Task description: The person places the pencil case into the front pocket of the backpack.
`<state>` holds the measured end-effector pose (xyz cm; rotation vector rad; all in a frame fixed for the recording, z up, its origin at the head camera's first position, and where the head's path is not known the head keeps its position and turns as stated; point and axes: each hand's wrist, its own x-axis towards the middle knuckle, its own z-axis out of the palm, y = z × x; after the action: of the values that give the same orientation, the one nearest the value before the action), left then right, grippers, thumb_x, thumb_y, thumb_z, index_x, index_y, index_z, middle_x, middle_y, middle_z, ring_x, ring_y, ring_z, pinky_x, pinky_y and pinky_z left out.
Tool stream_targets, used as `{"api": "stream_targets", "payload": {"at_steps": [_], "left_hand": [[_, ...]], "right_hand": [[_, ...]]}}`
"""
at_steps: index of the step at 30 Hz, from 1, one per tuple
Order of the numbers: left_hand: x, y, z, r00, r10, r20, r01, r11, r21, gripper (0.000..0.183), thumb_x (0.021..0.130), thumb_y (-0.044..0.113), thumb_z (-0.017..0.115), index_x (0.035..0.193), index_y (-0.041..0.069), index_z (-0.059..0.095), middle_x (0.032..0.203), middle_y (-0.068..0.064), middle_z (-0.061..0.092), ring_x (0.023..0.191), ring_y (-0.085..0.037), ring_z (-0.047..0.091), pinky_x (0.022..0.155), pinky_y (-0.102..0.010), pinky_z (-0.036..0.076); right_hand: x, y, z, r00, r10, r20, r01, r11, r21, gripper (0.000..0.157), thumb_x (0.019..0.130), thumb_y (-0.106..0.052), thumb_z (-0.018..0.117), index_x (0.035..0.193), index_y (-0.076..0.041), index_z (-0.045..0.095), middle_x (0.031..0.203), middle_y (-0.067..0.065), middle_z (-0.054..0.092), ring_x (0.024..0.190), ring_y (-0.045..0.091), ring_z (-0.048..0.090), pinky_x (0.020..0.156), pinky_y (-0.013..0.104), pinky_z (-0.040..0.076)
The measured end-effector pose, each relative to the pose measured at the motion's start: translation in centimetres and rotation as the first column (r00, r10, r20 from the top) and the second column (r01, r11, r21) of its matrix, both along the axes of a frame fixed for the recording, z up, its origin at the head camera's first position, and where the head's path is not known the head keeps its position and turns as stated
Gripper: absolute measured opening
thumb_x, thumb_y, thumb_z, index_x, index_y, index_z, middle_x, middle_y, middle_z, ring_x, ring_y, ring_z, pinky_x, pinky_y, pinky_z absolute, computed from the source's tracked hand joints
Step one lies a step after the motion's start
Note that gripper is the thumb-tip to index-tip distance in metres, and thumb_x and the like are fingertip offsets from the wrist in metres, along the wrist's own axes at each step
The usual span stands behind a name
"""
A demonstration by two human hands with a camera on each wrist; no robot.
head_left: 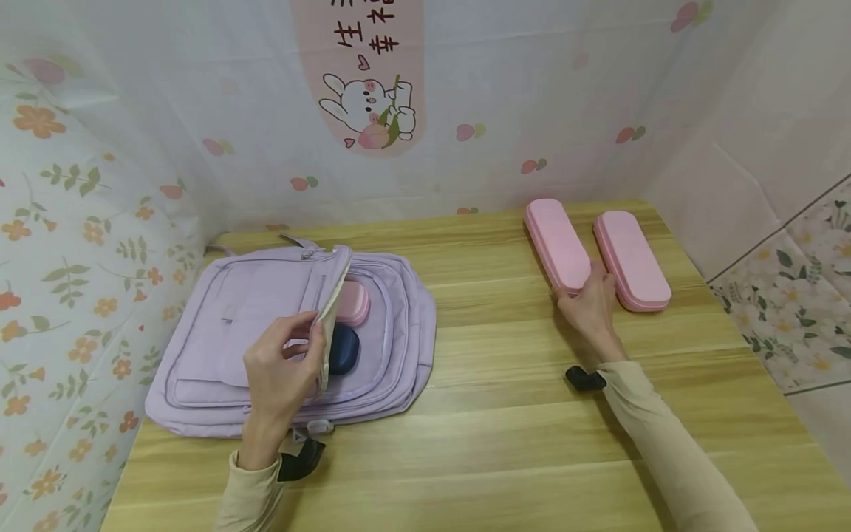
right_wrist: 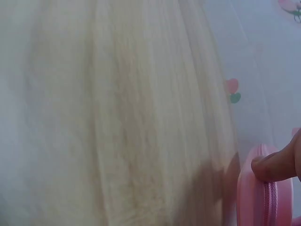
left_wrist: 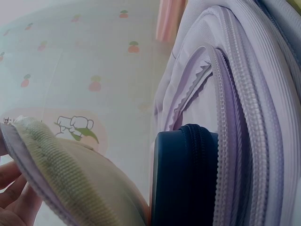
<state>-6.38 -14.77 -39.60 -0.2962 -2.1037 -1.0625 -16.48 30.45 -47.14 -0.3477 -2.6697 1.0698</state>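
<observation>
A lilac backpack (head_left: 229, 295) lies flat at the left of the table. My left hand (head_left: 279, 377) pinches the edge of its front pocket flap (head_left: 332, 314) and holds it raised. Inside the pocket sit a small pink case (head_left: 357, 303) and a dark blue zippered case (head_left: 343, 349), the latter also close up in the left wrist view. At the right, my right hand (head_left: 594, 310) grips the near end of a long pink zippered case (head_left: 557, 240); the right wrist view shows the thumb (right_wrist: 277, 165) on its side. A second long pink case (head_left: 631, 258) lies just right of that hand.
The wood-grain table (head_left: 485, 414) stretches between backpack and cases. A patterned curtain (head_left: 499, 96) hangs along the back edge, and a floral sheet (head_left: 73, 258) covers the left side. Tiled wall (head_left: 791, 244) borders the right.
</observation>
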Motion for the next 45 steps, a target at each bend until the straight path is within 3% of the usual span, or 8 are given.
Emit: {"api": "stream_targets", "payload": {"at_steps": [7, 13, 20, 29, 34, 41, 45], "left_hand": [[0.0, -0.2, 0.0, 1.000, -0.004, 0.006, 0.003, 1.000, 0.021, 0.021, 0.076, -0.012, 0.073, 0.096, -0.006, 0.076, 0.079, -0.017, 0.073, 0.070, -0.003, 0.065, 0.062, -0.005, 0.055], [0.1, -0.2, 0.0, 1.000, 0.003, 0.004, -0.003, 1.000, 0.016, 0.022, 0.076, -0.012, 0.073, 0.096, -0.006, 0.076, 0.078, -0.016, 0.073, 0.069, -0.005, 0.066, 0.061, -0.007, 0.056], [0.2, -0.2, -0.1, 1.000, 0.001, 0.006, -0.001, 1.000, 0.019, 0.022, 0.075, -0.012, 0.073, 0.096, -0.006, 0.076, 0.079, -0.016, 0.073, 0.069, -0.005, 0.066, 0.060, -0.008, 0.057], [0.1, -0.2, -0.2, 1.000, -0.002, 0.006, 0.002, 0.999, 0.036, 0.021, 0.076, -0.012, 0.073, 0.096, -0.006, 0.076, 0.078, -0.017, 0.073, 0.070, -0.003, 0.065, 0.061, -0.006, 0.056], [0.2, -0.3, -0.2, 1.000, -0.001, 0.014, 0.000, 0.998, 0.060, 0.020, 0.078, -0.009, 0.073, 0.098, -0.004, 0.076, 0.080, -0.017, 0.073, 0.073, 0.002, 0.065, 0.063, -0.005, 0.055], [0.1, -0.3, -0.2, 0.999, -0.020, 0.035, 0.016, 0.994, 0.109, 0.019, 0.080, -0.008, 0.072, 0.098, -0.005, 0.076, 0.082, -0.019, 0.073, 0.077, 0.010, 0.063, 0.063, -0.004, 0.055], [0.0, -0.3, -0.2, 0.999, -0.022, 0.033, 0.019, 0.994, 0.111, 0.019, 0.080, -0.007, 0.072, 0.099, -0.005, 0.076, 0.082, -0.018, 0.074, 0.076, 0.008, 0.063, 0.064, -0.005, 0.055]], "right_hand": [[0.8, -1.6, 1.1, 0.997, 0.073, -0.026, -0.073, 0.997, -0.005, 0.078, 0.085, -0.010, 0.075, 0.146, 0.013, 0.033, 0.135, 0.040, 0.042, 0.125, 0.052, 0.042, 0.111, 0.063, 0.036], [1.5, -2.9, 2.2, 0.989, 0.139, -0.049, -0.140, 0.990, -0.001, 0.079, 0.083, -0.011, 0.078, 0.145, 0.013, 0.035, 0.134, 0.039, 0.045, 0.123, 0.051, 0.043, 0.109, 0.064, 0.037], [2.5, -4.4, 3.4, 0.969, 0.220, -0.109, -0.220, 0.975, 0.013, 0.079, 0.081, -0.009, 0.080, 0.144, 0.015, 0.038, 0.133, 0.041, 0.047, 0.122, 0.051, 0.044, 0.107, 0.065, 0.039], [3.2, -5.9, 4.9, 0.942, 0.313, -0.119, -0.312, 0.950, 0.024, 0.079, 0.080, -0.007, 0.079, 0.144, 0.014, 0.038, 0.137, 0.038, 0.048, 0.125, 0.050, 0.045, 0.107, 0.065, 0.039], [3.5, -6.6, 5.4, 0.908, 0.402, -0.120, -0.399, 0.916, 0.047, 0.078, 0.080, -0.008, 0.081, 0.144, 0.012, 0.041, 0.139, 0.035, 0.050, 0.126, 0.048, 0.048, 0.109, 0.062, 0.039], [3.8, -7.5, 5.6, 0.838, 0.539, -0.084, -0.538, 0.842, 0.035, 0.079, 0.078, -0.007, 0.085, 0.144, 0.008, 0.045, 0.137, 0.028, 0.054, 0.112, 0.036, 0.055, 0.089, 0.046, 0.052], [4.2, -8.0, 5.6, 0.804, 0.592, -0.049, -0.593, 0.805, -0.012, 0.082, 0.079, -0.008, 0.084, 0.148, 0.004, 0.043, 0.141, 0.025, 0.052, 0.118, 0.035, 0.056, 0.095, 0.048, 0.056]]}}
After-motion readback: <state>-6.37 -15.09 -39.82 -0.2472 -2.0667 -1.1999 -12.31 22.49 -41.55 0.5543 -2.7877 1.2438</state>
